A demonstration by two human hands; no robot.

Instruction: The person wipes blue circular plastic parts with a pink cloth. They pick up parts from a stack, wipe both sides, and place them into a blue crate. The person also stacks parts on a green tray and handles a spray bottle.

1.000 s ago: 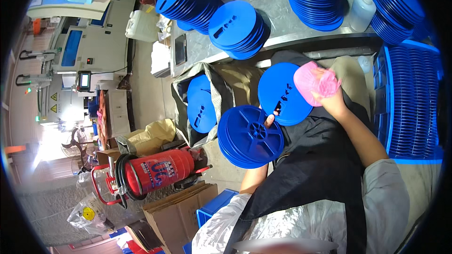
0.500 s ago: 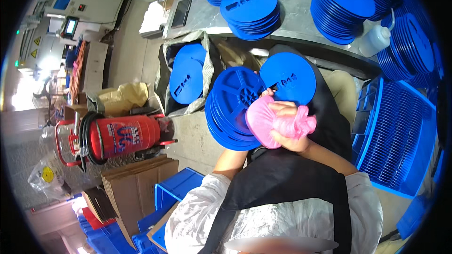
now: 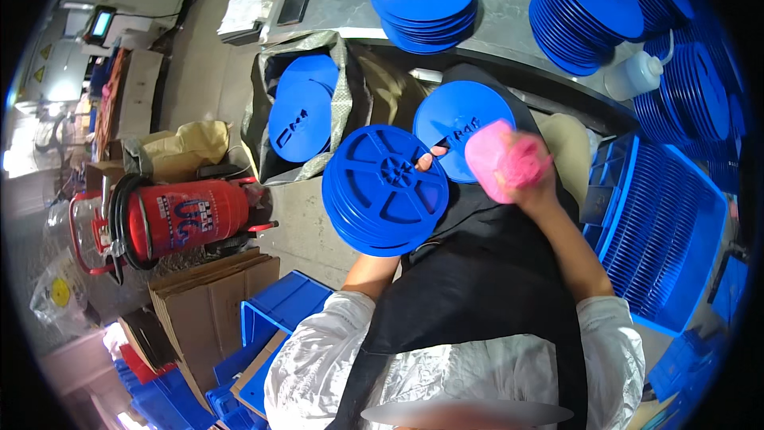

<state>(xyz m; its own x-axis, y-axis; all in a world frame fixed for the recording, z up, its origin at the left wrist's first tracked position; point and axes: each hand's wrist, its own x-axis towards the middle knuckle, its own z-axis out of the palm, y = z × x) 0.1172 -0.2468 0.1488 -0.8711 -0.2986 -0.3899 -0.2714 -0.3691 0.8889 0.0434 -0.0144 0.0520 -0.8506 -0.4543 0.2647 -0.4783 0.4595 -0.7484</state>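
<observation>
I judge this as wiping: left hand (image 3: 430, 159) clasps blue reels (image 3: 387, 193), right hand (image 3: 525, 178) clutches pink cloth (image 3: 486, 161); next calls for steadiness.

Blue reels (image 3: 382, 191) (and a pink cloth (image 3: 487, 162))

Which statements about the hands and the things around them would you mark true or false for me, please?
1. The left hand holds a stack of blue reels. True.
2. Both hands hold reels. False: the right hand grips a pink cloth.
3. Blue discs lie in the open sack. True.
4. A green fire extinguisher is on the left side of the view. False: the red extinguisher is there.
5. A plastic bottle is on the metal table. True.
</observation>
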